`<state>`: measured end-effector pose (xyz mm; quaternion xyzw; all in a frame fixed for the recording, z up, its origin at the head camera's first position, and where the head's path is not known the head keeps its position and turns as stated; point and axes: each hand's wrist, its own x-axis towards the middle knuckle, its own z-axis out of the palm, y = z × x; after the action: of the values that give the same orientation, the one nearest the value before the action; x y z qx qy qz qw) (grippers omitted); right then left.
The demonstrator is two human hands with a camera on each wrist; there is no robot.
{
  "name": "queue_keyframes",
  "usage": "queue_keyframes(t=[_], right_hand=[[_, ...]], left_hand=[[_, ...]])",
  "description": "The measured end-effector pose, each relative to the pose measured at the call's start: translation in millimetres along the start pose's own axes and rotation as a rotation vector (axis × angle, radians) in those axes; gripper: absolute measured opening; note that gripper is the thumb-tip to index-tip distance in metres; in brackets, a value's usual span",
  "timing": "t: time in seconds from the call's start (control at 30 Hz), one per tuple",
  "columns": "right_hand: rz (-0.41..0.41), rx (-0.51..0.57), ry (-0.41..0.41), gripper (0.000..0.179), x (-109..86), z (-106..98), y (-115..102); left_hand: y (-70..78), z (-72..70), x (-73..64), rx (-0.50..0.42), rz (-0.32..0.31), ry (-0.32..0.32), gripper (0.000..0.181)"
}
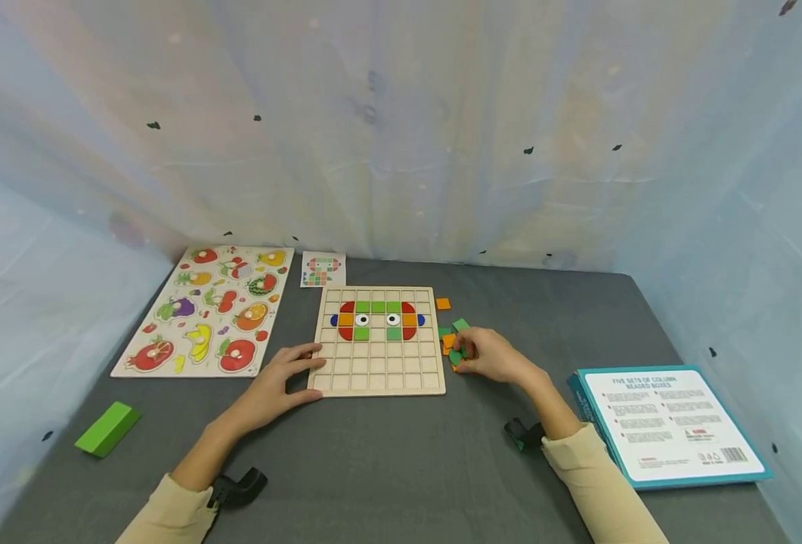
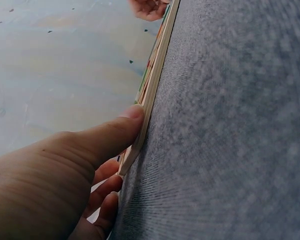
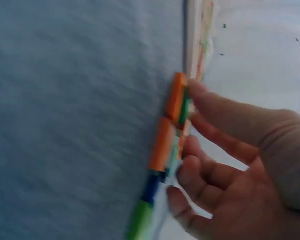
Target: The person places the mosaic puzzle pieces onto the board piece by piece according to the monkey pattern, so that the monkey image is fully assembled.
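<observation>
The person's left hand [image 1: 274, 389] touches the left edge of a flat, square, pale wooden board ruled in a grid [image 1: 366, 368]; its grip is spread wide, fingers fairly straight, with the thumb [image 2: 132, 116] against the near edge. The board lies flat near the middle of the dark grey cloth-covered table [image 1: 387, 468], and red, orange, green and blue pieces and two white-and-black round eye pieces fill part of its far half.

The right hand [image 1: 492, 353] is just beyond the board's right edge, at a loose cluster of small coloured tiles. Its grip is narrow, thumb and forefinger bent in close around a small green tile [image 1: 456, 357]; whether the tile is pinched or only touched, I cannot tell, as the right wrist view is blurred. An orange square tile [image 1: 449, 341] lies beside it, and a separate orange square tile [image 1: 444, 304] lies farther back, near the board.
</observation>
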<state>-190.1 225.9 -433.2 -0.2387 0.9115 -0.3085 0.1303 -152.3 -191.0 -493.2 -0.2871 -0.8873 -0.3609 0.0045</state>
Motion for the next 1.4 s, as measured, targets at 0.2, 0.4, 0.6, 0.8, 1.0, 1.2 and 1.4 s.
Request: queue_keyframes(t=[0.2, 0.4, 0.6, 0.8, 1.0, 1.2, 1.4], right_hand=[[0.115, -0.178, 0.177, 0.024, 3.8, 13, 0], [0.211, -0.282, 0.242, 0.03, 7.6, 14, 3], [0.119, -0.274, 0.296, 0.02, 8.4, 17, 2], [0.0, -0.258, 0.2, 0.018, 13.4, 19, -3], [0.048, -0.195, 0.128, 0.016, 25.3, 14, -8], [0.032, -0.089, 0.156, 0.007, 37.8, 14, -17], [-0.069, 0.104, 0.144, 0.014, 69.1, 27, -47]], left_hand=[[-0.3, 1.4, -0.1, -0.003, -0.002, -0.001, 0.058], [-2.5, 2.8, 0.1, 0.002, 0.006, 0.006, 0.057], [-2.4, 2.3, 0.2, 0.004, 0.006, 0.006, 0.057], [-0.6, 1.4, 0.2, 0.003, -0.002, 0.0, 0.057], [1.5, -0.2, 0.1, -0.002, 0.001, -0.002, 0.057], [1.0, 0.0, 0.2, 0.006, 0.004, -0.004, 0.057], [0.1, -1.2, -0.1, 0.004, 0.004, 0.001, 0.057]])
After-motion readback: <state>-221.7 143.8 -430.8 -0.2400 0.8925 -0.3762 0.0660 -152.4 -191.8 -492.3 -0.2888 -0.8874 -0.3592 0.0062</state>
